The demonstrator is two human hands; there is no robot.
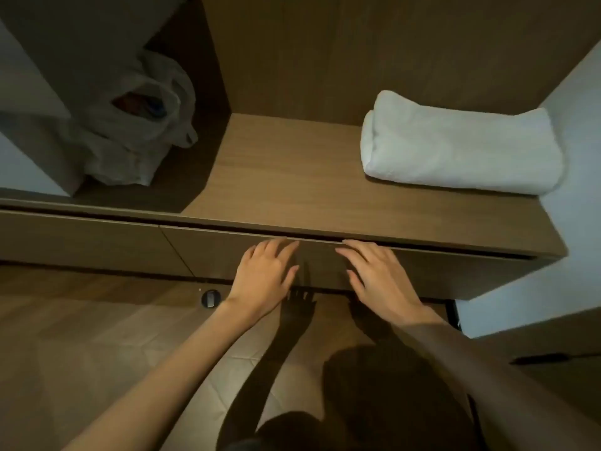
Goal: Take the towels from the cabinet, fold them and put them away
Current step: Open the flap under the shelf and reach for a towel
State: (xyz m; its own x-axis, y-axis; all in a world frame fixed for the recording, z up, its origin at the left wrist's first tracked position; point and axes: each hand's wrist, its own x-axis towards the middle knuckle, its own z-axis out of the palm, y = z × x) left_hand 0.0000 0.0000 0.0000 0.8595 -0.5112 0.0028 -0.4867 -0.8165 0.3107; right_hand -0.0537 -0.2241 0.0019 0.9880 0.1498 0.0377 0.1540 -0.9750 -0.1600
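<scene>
A folded white towel [461, 148] lies on the right side of the wooden cabinet shelf [279, 177]. Below the shelf is a brown drawer front [208, 252], shut or nearly shut. My left hand [263, 275] and my right hand [374, 275] lie side by side against that drawer front, fingers straight and spread, with the fingertips at its top edge. Neither hand holds anything, and both are well below and left of the towel.
A crumpled translucent plastic bag [136, 125] with dark items inside sits in the lower left compartment. A white wall [572, 190] borders the cabinet on the right. A small round metal stopper [210, 298] is set in the wooden floor [81, 336].
</scene>
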